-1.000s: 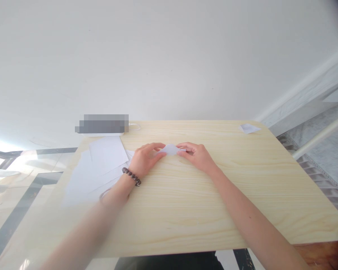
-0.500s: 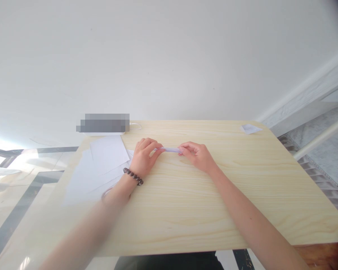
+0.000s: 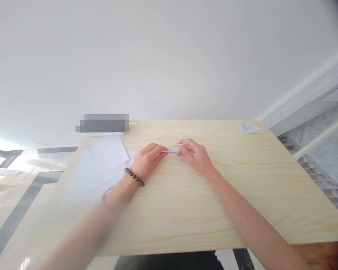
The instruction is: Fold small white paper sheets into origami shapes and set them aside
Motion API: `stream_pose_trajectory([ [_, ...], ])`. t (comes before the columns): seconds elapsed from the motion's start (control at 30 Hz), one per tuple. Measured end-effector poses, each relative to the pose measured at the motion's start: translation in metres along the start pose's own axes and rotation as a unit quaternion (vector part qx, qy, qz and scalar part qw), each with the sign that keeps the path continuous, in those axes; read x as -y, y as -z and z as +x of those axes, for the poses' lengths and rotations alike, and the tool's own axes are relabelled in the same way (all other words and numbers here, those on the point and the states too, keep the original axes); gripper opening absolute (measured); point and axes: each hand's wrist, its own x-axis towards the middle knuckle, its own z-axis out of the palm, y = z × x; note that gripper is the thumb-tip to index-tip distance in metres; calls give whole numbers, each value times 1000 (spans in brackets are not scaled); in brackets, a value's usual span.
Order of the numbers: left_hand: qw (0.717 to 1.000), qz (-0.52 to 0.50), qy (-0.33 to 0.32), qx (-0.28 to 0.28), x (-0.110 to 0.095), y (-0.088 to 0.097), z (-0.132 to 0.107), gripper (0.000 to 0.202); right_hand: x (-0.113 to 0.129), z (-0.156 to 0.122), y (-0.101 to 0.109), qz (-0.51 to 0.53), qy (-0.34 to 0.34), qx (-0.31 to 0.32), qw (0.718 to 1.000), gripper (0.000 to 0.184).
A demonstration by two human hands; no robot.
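A small folded piece of white paper (image 3: 173, 149) lies on the light wooden table (image 3: 202, 202), between both my hands. My left hand (image 3: 148, 160), with a dark bead bracelet on its wrist, presses its fingertips on the paper's left end. My right hand (image 3: 195, 155) pinches the paper's right end with thumb and fingers. Most of the paper is hidden by my fingers.
A loose stack of white sheets (image 3: 101, 165) lies at the table's left. A white flat object (image 3: 107, 132) with a cord sits at the back left. A small folded paper piece (image 3: 249, 128) rests at the back right corner. A white wall rises behind the table.
The paper, a wider flat shape a second ago, is now a narrow strip. My hands have come closer together, and my left fingers now lie flatter over its end.
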Motion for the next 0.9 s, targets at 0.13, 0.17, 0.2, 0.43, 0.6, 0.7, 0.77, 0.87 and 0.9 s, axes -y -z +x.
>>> stream_pose_trajectory([
  [0.13, 998, 2, 54, -18, -2, 0, -2, 17, 4, -1, 1, -13, 78, -40, 996, 16],
  [0.17, 997, 1, 70, -19, -3, 1, -1, 19, 4, -1, 1, -21, 92, -46, 994, 14],
  [0.2, 996, -2, 87, -21, -4, 1, -1, 20, 4, -1, 1, -26, 103, -48, 993, 12],
  [0.43, 980, -50, 191, -18, -9, 8, 2, 24, -1, 0, -2, -66, 134, -76, 986, 15],
  [0.6, 979, -73, 190, -11, -10, 8, 0, 22, -3, 1, -4, -75, 154, -69, 983, 18],
  [0.7, 980, -78, 183, -8, -10, 7, 0, 20, -3, 1, -5, -78, 154, -62, 983, 19],
  [0.77, 981, -77, 177, -8, -10, 7, 0, 20, -4, 1, -5, -80, 152, -62, 983, 20],
  [0.87, 984, -77, 162, -10, -9, 7, -1, 19, -4, 0, -5, -75, 150, -52, 984, 19],
  [0.9, 985, -78, 152, -10, -8, 6, -1, 18, -4, 0, -4, -73, 148, -49, 985, 19],
])
